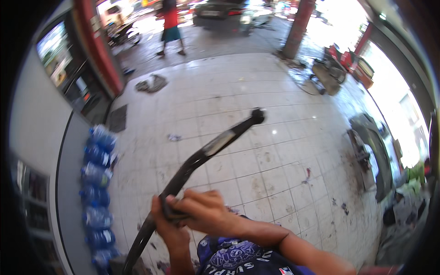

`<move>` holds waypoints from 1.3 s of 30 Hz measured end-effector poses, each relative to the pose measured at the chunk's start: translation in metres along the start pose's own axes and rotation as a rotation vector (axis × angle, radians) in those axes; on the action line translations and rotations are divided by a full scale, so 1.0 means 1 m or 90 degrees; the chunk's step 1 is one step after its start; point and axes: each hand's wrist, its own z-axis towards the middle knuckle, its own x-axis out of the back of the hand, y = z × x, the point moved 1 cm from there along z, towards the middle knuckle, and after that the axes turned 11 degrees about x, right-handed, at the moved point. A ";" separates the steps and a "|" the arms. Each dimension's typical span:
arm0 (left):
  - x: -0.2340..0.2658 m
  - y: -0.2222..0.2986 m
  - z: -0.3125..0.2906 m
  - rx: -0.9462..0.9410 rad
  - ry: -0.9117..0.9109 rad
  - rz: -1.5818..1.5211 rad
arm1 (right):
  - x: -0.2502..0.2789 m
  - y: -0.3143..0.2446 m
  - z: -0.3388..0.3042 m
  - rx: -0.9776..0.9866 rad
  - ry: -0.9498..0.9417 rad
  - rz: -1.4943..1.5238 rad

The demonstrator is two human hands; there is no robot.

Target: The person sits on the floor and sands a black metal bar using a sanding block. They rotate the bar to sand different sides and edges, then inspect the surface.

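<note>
white tiled floor [275,151], stained and scuffed, runs out to a bright street where a person in a red top [170,25] walks past a parked car [224,11]. up close, both hands meet on a long, curved black strip [206,153] that arcs from low left up to a knobbed tip over the tiles. the left hand [167,227] wraps its lower part from beneath, fingers closed round it; the right hand [201,211] clamps over the same spot, fingers curled tight.

the risk as i see it: the long free end is unsupported, so a slipping grip could let it whip round or drop onto the tiles.

along the left wall [41,114], a row of blue-wrapped bottle packs [97,192] is lined up. above, a bright rectangular screen [54,50] beside a red pillar [98,46]. a grey rag [152,84] lies on the floor far off.
</note>
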 end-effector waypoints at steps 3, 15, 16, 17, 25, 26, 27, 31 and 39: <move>-0.042 -0.002 0.041 -0.075 -0.047 -0.037 | 0.008 0.060 0.038 0.056 -0.005 0.018; -0.153 0.063 0.193 -0.105 -0.015 0.019 | -0.041 0.227 0.124 0.064 0.075 -0.028; -0.158 0.068 0.219 -0.105 -0.007 0.023 | -0.046 0.245 0.133 0.078 0.065 -0.063; -0.170 0.075 0.231 -0.113 -0.027 0.025 | -0.052 0.262 0.145 0.080 0.039 -0.063; -0.236 0.134 0.334 -0.066 -0.090 0.065 | -0.084 0.354 0.217 0.080 0.047 -0.119; -0.255 0.140 0.339 -0.058 -0.073 0.048 | -0.082 0.366 0.234 0.077 0.027 -0.116; -0.270 0.150 0.344 -0.063 -0.055 0.026 | -0.086 0.378 0.249 0.084 0.009 -0.106; -0.272 0.160 0.392 -0.047 -0.051 0.076 | -0.114 0.420 0.240 0.086 0.095 -0.113; -0.358 0.139 0.478 -0.018 -0.141 0.086 | -0.091 0.530 0.266 0.012 0.115 -0.158</move>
